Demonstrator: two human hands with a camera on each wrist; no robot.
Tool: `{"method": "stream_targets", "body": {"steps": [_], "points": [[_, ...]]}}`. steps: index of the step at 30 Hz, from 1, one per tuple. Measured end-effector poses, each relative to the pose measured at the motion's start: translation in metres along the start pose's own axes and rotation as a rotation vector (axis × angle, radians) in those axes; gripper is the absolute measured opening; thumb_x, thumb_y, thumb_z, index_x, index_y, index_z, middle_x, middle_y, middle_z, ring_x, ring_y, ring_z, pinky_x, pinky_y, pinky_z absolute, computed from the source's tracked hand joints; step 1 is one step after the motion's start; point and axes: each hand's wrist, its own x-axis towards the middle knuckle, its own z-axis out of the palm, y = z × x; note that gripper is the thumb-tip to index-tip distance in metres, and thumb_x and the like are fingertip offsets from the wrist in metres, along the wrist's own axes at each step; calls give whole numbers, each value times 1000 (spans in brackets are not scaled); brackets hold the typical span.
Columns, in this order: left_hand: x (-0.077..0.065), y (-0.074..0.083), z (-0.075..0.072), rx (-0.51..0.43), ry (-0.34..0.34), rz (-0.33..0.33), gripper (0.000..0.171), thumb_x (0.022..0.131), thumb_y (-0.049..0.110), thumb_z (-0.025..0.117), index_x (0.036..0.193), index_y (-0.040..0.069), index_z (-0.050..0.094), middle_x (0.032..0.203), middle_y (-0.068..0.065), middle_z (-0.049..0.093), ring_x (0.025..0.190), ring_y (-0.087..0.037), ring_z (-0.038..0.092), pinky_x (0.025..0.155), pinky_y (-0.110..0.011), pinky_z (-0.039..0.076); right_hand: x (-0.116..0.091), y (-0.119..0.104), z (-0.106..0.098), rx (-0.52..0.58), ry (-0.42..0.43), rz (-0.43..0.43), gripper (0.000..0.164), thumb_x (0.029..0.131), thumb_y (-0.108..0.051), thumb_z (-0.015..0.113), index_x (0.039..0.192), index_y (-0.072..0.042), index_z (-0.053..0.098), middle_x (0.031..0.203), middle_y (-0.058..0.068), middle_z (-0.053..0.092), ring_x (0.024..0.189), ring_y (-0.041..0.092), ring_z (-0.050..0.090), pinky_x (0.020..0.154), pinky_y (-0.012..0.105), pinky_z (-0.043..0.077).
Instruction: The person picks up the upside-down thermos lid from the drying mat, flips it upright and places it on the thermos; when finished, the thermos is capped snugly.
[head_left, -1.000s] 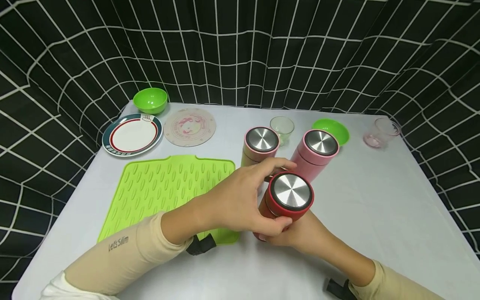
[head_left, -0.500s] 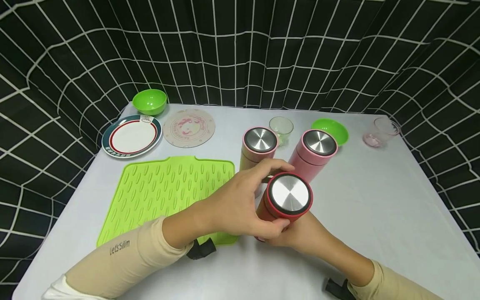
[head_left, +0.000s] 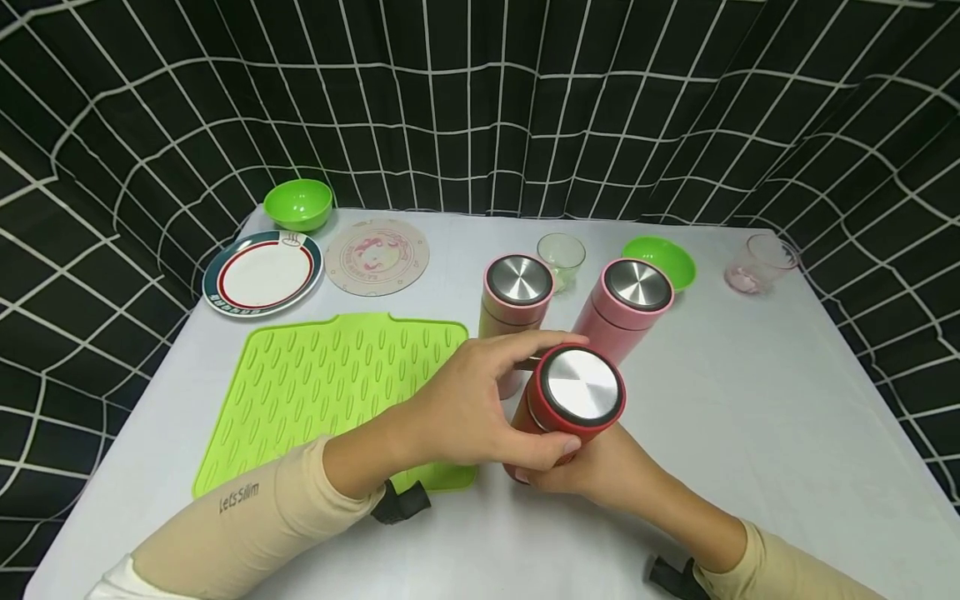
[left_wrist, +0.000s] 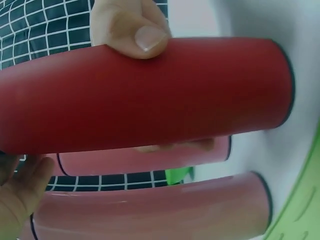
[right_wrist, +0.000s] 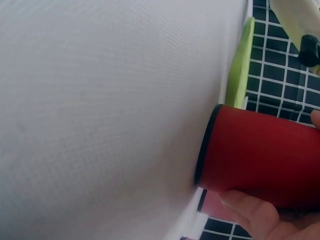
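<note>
A red thermos (head_left: 582,387) with a steel-topped lid stands slightly tilted in front of me, close over the white table. My left hand (head_left: 468,400) holds its top, thumb on the near side and fingers reaching round the far side. Lower down, my right hand (head_left: 600,467) grips the body. The left wrist view shows the right thumb pressing the red wall (left_wrist: 175,95). Right fingers (right_wrist: 255,212) curl along the body in the right wrist view. Just behind stand a pale pink thermos (head_left: 517,287) and a deeper pink thermos (head_left: 626,304).
A green ridged mat (head_left: 337,392) lies left of the thermoses. Behind it are a rimmed plate (head_left: 262,273), a round printed mat (head_left: 377,257) and a green bowl (head_left: 298,205). A glass (head_left: 561,254), another green bowl (head_left: 663,258) and a pinkish glass (head_left: 757,262) stand further back right.
My left hand has shifted slightly leftward around the top of the red thermos, its fingers straighter across the far side. The thermos and right hand are almost where they were.
</note>
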Motion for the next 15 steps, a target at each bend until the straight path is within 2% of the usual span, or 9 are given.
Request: {"method": "stream_targets", "body": {"steps": [4,10,15], "points": [[-1,-2,0,-30,13,16,69,71,16,86,133,10,56,118,5,66,111,-7,59,95,-29,48,1,2,0,21,-14,-14,41,70,7,82,94,-20,62,83,-3,65,71,16,61,63,32,53],[-3,-4,1,-61,-23,-18,69,74,15,83,135,10,53,117,4,63,110,-7,59,95,-28,48,1,0,0,-38,-10,7,41,69,5,83,94,-21,62,83,-6,65,72,14,61,64,31,53],[1,-3,5,57,18,13,73,68,25,89,131,11,55,120,6,58,111,-5,53,93,-25,47,0,-3,0,-104,9,65,42,68,0,86,95,-21,60,85,-7,65,74,13,62,67,30,52]]}}
